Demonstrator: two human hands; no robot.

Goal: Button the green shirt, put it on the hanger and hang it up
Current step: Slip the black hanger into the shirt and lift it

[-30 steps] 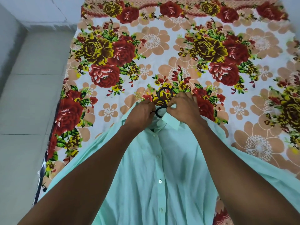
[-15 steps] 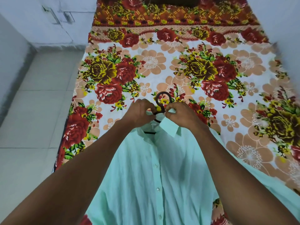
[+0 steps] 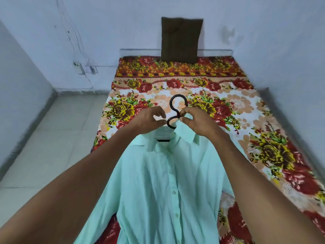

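**Green shirt on its hanger, held up over the bed**

The pale mint-green button-front cotton shirt (image 3: 168, 182) hangs from the black plastic hanger (image 3: 173, 114), lifted above the bed, its placket buttoned as far down as I can see and its collar spread under my hands. My right hand (image 3: 197, 123) pinches the hanger's neck just below the curved hook, fingers curled over the collar edge. My left hand (image 3: 149, 120) has its fingers curled against the hanger's lower loop; whether it truly grips I cannot tell. Beneath lies the red, yellow and peach floral bedsheet (image 3: 228, 110). A dark brown rectangular cushion (image 3: 181, 39) leans on the pale blue wall (image 3: 105, 32).
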